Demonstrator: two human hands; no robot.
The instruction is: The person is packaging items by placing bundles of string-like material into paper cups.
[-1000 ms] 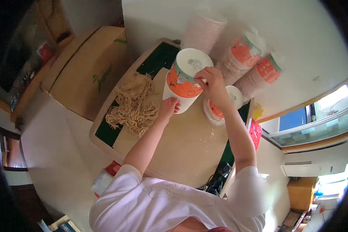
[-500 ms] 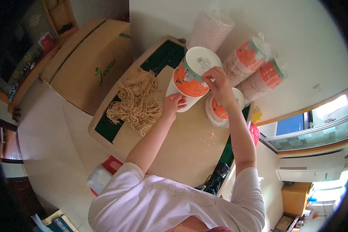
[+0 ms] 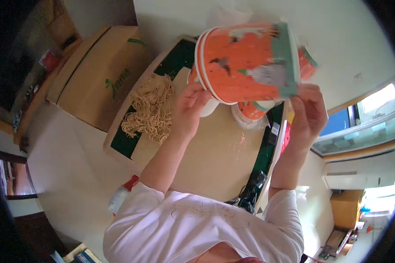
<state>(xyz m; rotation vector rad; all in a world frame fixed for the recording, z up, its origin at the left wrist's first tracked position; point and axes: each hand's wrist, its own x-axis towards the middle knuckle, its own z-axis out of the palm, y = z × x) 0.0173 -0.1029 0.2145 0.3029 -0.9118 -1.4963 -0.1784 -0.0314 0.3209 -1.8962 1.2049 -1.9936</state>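
An orange paper tub with a green band is lifted above the table and tipped onto its side, its white rims to the left and its base to the right. Two rims show, one just inside the other, like nested tubs. My left hand is closed on the rim side from below, and its fingertips are partly hidden. At the green base edge, my right hand is closed with bent fingers against the tub. Below the left fingers a white rounded piece shows, mostly covered.
Tangled beige strings or noodles lie on the cardboard-covered table, left of my hands. A shorter orange tub stack stands under the raised tub. White stacked cups are behind it. Black cables lie near the front right; a large carton stands left.
The tub has risen toward me and turned from nearly upright onto its side, base to the right. My right hand has moved right and down with its base; my left hand has risen slightly.
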